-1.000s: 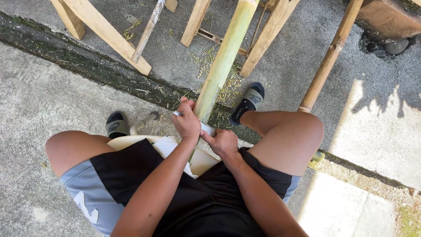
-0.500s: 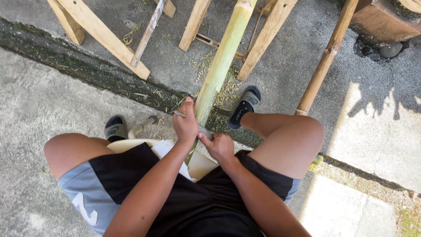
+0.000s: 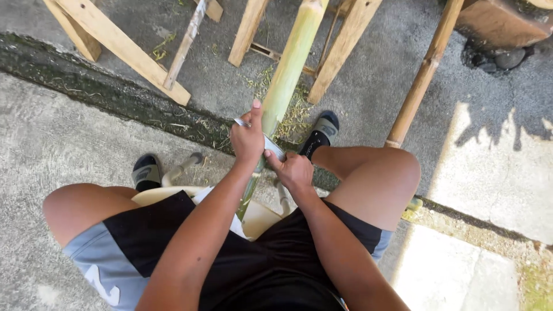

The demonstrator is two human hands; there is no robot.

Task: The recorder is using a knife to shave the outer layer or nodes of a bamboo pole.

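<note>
Your left hand [image 3: 247,140] and right hand [image 3: 295,171] each grip an end of a metal blade [image 3: 271,144] laid across the green bamboo pole [image 3: 288,69]. The pole rises ahead of your left thumb; its top is cut off, and its lower end is hidden between your knees.

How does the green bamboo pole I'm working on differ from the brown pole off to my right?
The green bamboo pole is thick, pale green and runs down between the knees, with the left hand and right hand on it holding a metal blade across it. The brown pole is thinner, tan-brown, untouched, and ends beside the right knee. Both slant the same way over the concrete.
</note>
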